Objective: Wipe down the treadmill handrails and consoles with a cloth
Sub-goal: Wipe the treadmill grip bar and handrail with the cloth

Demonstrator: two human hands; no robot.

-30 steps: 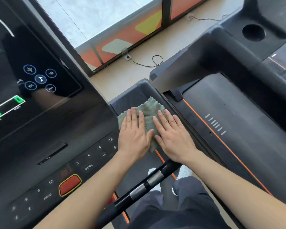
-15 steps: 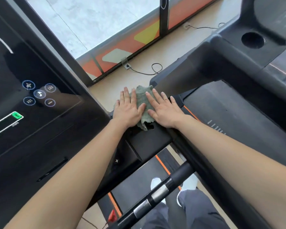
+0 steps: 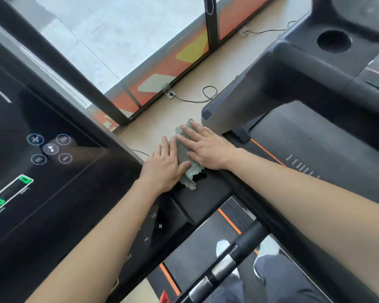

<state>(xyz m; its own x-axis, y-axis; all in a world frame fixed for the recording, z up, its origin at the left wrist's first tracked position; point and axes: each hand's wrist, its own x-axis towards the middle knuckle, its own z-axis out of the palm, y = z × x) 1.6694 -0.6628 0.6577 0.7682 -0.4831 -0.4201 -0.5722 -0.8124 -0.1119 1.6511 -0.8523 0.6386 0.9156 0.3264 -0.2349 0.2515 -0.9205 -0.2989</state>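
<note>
Cloth (image 3: 185, 158), green and crumpled, lies past the grip bar (image 3: 223, 265) on the black console ledge (image 3: 206, 193), just right of the touchscreen (image 3: 42, 149). Both hands lie flat with straight fingers: the left hand (image 3: 164, 165), nearer the touchscreen, touches its edge and the right hand (image 3: 208, 149) presses on top. Farther right stands a second treadmill (image 3: 304, 68).

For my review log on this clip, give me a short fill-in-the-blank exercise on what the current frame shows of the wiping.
1. The cloth is ____ in colour.
2. It is pressed down by ____ hands, the left hand and the right hand, with fingers straight.
3. The lit console screen stands on the person's ____ side.
4. The thin stripe on the treadmill deck at right is ____.
Missing words: green; two; left; orange.
</note>
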